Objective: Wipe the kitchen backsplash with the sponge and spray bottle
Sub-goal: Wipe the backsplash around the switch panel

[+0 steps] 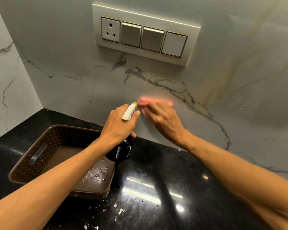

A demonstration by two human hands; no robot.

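My left hand [121, 123] grips a black spray bottle [121, 151] by its neck, the white trigger head with a yellow nozzle pointing at the wall. My right hand [163, 119] presses a pink sponge [144, 102] against the marble backsplash [73, 67] just right of the nozzle. The sponge and my fingers are blurred by motion. Most of the sponge lies hidden under my fingers. A yellowish stain runs down the backsplash at the right.
A brown perforated plastic basket [28, 161] sits on the black countertop [156, 188] at the left, under my left forearm. White crumbs lie on the counter's front. A switch plate [145, 35] with a socket is on the wall above.
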